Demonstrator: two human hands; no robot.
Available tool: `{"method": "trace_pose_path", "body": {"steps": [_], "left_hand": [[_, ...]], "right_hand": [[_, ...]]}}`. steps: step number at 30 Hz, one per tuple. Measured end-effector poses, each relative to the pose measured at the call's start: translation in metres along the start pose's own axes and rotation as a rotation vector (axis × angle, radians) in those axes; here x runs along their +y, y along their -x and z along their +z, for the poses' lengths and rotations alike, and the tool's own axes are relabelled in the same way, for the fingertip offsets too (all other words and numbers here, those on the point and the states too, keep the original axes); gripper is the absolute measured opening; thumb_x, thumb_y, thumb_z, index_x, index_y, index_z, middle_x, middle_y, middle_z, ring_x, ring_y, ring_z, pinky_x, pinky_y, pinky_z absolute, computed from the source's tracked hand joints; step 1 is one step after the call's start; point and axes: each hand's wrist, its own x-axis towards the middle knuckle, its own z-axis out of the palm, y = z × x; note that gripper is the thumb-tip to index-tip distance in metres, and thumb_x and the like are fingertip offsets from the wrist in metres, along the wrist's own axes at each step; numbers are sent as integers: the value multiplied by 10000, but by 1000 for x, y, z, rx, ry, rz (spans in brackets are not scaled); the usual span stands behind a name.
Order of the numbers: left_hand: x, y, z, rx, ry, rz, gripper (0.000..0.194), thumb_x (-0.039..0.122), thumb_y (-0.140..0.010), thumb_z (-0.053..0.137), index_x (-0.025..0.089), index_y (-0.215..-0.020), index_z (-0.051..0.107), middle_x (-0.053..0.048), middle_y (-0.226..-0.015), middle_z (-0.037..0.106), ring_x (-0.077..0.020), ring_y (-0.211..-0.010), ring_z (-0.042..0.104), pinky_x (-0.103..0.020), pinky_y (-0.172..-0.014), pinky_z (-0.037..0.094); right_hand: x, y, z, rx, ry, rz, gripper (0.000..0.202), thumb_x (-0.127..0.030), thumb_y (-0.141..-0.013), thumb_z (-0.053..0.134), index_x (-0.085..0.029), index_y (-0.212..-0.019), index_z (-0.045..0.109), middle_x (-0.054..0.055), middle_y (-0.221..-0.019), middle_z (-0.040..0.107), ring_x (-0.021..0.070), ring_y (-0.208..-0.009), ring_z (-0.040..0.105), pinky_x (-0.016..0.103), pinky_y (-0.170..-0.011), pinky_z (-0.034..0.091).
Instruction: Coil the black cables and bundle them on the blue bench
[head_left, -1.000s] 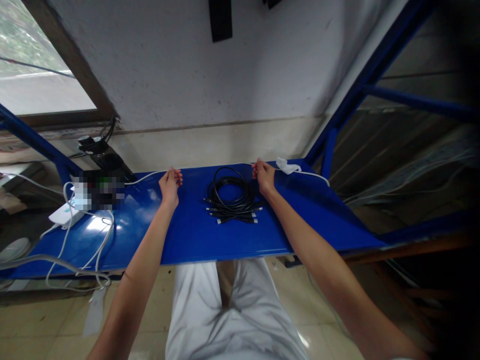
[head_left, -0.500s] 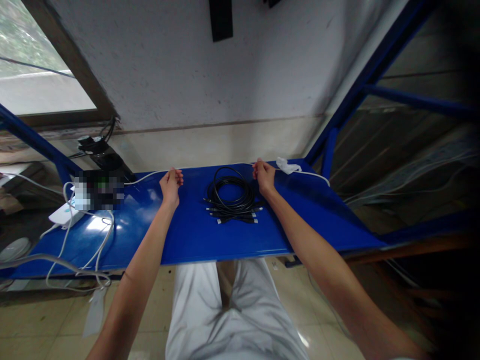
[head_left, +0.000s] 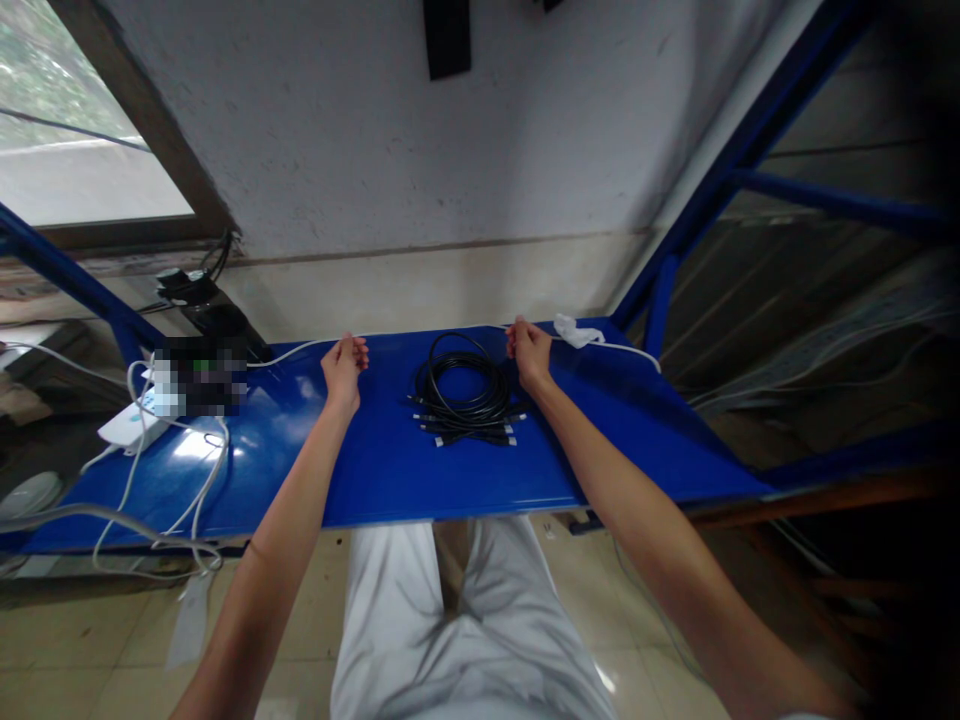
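Observation:
A coil of black cables (head_left: 457, 405) lies on the blue table (head_left: 390, 470), its several plug ends gathered at the near side. To the left of the coil, my left hand (head_left: 344, 370) is held with its fingers curled in and nothing seen in them. My right hand (head_left: 529, 352) is just right of the coil, its fingers likewise curled and no object showing between them. Neither hand grips the black cables. A thin white cord (head_left: 300, 348) runs along the back of the table and passes behind both hands.
A white power strip (head_left: 135, 425) with tangled white cords sits at the left, beside a blurred dark item (head_left: 199, 378) and a black cylinder (head_left: 217, 320). Crumpled white plastic (head_left: 576, 331) lies at the back right. Blue frame posts (head_left: 660, 300) and the wall (head_left: 420, 170) bound the table.
Both hands and the cable coil stay where they were. Only a very slight shift of the camera view shows.

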Motion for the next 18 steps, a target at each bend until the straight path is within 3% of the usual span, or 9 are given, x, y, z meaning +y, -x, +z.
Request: {"method": "trace_pose_path", "body": {"steps": [18], "left_hand": [[3,2,1,10,3,-2,387,520,-1004,688,155,-879,724,-36,-782,659,-98,-602,569,-211,-539,415]], "right_hand": [[-2,2,0,0,-9,16,593,-745,-926,709,-191,-719,661,-48,-559,477,81,-449,454,194,-387,323]]}}
